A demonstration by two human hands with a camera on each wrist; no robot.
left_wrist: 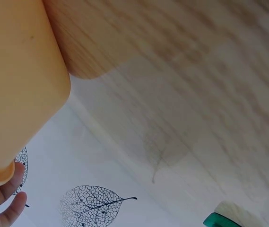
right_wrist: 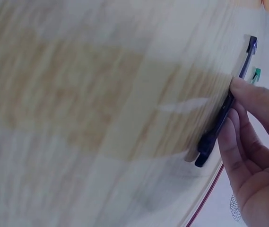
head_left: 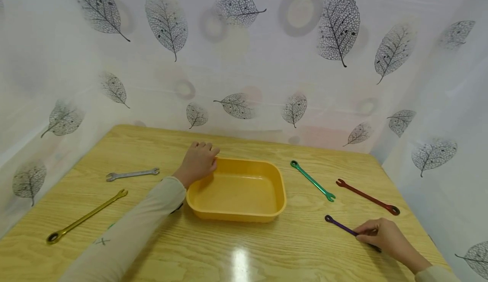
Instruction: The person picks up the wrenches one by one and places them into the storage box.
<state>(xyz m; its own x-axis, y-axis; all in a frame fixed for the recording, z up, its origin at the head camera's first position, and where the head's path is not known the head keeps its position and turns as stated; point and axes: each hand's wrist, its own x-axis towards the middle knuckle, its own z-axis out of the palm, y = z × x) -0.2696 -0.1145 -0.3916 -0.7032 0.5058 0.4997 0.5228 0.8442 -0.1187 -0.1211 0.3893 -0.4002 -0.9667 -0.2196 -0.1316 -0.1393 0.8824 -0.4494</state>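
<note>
My left hand (head_left: pixel 198 163) grips the back left corner of a yellow plastic tray (head_left: pixel 236 215); in the left wrist view its fingers (left_wrist: pixel 13 208) curl at the tray's rim. Inside, the tray holds nothing. At the right, my right hand (head_left: pixel 389 240) pinches a purple combination wrench (head_left: pixel 342 226) between thumb and fingers. The right wrist view shows the same wrench (right_wrist: pixel 221 113) slanting close over the wooden table, its middle partly covered by the fingertips. The ring end points toward the tray in the head view.
Right of the tray lie a green wrench (head_left: pixel 313 181) and a red wrench (head_left: pixel 367 196). A silver wrench (head_left: pixel 133 174) and a gold wrench (head_left: pixel 87 215) lie at the left of the table (head_left: pixel 213 252). Leaf-patterned cloth (head_left: pixel 244 74) hangs behind and along both sides.
</note>
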